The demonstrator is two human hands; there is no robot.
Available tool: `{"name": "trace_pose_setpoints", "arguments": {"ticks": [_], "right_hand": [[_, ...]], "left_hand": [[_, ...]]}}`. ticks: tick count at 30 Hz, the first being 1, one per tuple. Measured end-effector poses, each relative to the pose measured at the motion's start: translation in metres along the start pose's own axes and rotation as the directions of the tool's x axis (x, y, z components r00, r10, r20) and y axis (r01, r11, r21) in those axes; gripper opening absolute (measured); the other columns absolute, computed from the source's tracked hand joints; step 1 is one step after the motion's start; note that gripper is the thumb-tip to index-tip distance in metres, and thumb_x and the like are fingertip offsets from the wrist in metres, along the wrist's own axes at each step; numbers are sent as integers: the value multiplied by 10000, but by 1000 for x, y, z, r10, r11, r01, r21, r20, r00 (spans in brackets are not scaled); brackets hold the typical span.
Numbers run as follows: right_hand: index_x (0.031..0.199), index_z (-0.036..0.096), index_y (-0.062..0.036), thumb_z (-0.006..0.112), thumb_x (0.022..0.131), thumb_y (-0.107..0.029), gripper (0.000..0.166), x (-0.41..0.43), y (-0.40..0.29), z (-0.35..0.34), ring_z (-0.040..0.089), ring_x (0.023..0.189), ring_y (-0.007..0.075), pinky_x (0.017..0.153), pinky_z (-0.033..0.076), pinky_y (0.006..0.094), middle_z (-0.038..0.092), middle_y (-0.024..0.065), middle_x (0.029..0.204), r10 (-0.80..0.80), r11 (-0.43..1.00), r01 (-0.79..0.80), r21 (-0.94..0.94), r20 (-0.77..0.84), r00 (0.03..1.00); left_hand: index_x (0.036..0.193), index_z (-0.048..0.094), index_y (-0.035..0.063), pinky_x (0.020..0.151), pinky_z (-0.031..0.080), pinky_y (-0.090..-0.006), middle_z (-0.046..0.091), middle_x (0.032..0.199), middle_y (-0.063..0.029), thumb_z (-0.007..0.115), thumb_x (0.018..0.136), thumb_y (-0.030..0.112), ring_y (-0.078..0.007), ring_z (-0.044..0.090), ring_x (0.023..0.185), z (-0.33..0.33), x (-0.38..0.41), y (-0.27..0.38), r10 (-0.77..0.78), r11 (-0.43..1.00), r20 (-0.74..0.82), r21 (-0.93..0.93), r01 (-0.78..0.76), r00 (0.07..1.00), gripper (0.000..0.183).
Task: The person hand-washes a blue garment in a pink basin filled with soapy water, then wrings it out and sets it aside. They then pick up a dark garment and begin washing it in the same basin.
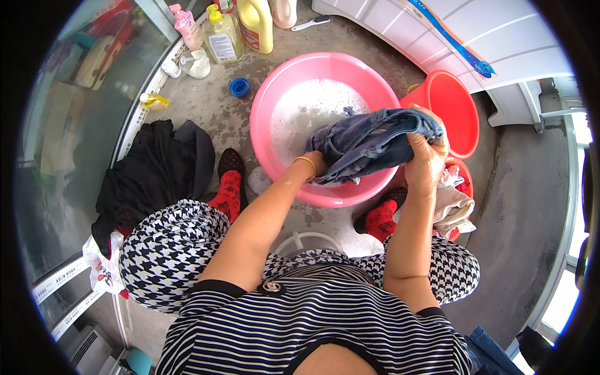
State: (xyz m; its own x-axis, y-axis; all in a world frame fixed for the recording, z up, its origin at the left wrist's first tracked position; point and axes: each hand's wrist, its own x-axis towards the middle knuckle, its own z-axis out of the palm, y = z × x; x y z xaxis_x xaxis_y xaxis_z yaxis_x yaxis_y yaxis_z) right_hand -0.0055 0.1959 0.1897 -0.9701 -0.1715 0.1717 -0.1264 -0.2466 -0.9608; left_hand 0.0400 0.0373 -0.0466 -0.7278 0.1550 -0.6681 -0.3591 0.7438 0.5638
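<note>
A wet, bunched-up pair of blue denim trousers [370, 140] hangs over a pink plastic basin [267, 112] on the floor between my feet. My right hand [426, 150] grips the upper end of the denim above the basin's right rim, thumb towards me. Lower down, my left hand [318, 165], with a yellow bangle at the wrist, is at the denim's other end inside the basin; its fingers are hidden by the cloth. White suds [323, 93] and cloudy water fill the basin's bottom.
To the right stand a red bucket [461, 117] and a red tub [468, 178] of clothes. Dark clothing [154, 164] lies at left. Soap bottles [225, 40], a blue cap [239, 87] and a brush [310, 22] sit farther off, near a white panelled unit [389, 23].
</note>
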Motion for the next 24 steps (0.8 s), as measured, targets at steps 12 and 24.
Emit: {"name": "trace_pose_setpoints", "arguments": {"ticks": [12, 24], "right_hand": [[995, 604, -28, 601, 835, -44, 160, 5, 22, -53, 621, 847, 156, 763, 506, 281, 651, 71, 935, 127, 991, -113, 68, -270, 954], [1267, 394, -17, 683, 782, -245, 609, 18, 49, 4, 443, 1119, 203, 956, 355, 338, 467, 130, 1216, 238, 873, -106, -477, 227, 944]], "left_hand": [[1065, 543, 41, 949, 393, -443, 582, 1067, -123, 493, 761, 269, -274, 539, 1018, -124, -57, -21, 36, -377, -360, -869, -321, 932, 383], [1008, 588, -11, 732, 466, -274, 622, 876, -51, 620, 700, 86, -132, 580, 800, -85, -75, 89, 193, 412, -461, -763, -498, 866, 324]]}}
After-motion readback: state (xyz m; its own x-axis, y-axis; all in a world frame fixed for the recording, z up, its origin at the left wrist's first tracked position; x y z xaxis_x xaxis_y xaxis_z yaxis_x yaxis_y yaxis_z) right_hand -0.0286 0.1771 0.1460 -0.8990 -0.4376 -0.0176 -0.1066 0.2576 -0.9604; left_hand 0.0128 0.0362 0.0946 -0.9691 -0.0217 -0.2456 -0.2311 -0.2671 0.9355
